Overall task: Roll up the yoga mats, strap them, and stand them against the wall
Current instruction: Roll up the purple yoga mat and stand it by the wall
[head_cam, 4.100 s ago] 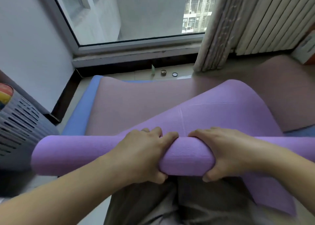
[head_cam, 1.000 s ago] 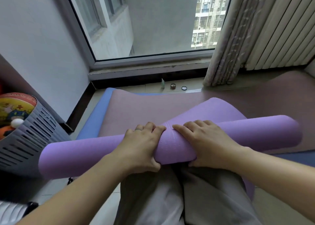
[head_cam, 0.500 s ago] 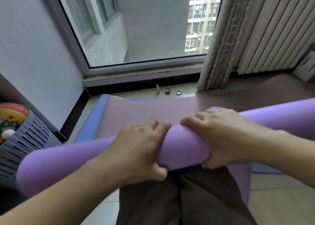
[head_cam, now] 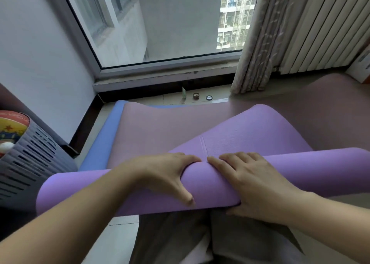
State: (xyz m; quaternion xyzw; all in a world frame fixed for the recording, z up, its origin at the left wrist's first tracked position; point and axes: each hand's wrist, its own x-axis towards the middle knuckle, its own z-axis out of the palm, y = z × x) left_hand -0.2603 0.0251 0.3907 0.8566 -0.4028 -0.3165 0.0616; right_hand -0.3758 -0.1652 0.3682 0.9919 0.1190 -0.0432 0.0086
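A purple yoga mat [head_cam: 212, 187] lies partly rolled across my lap, its roll running from lower left to the right edge. An unrolled flap of it extends away toward the window. My left hand [head_cam: 166, 175] grips the roll at its middle, fingers over the top and thumb on the near side. My right hand [head_cam: 248, 181] grips the roll just beside it, fingers curled over the top, thumb underneath. Under the purple mat a mauve mat [head_cam: 160, 127] lies flat on a blue mat [head_cam: 106, 135]. No strap is visible.
A grey slotted basket [head_cam: 30, 159] with a colourful ball stands at the left by the white wall [head_cam: 36, 63]. Small round items [head_cam: 196, 96] sit on the floor below the window. A curtain [head_cam: 258, 43] and radiator [head_cam: 320, 27] are at the back right.
The roll has come down lower onto my lap and levelled out. A wider flap of purple mat now shows beyond my hands. Both hands stay on the roll's middle.
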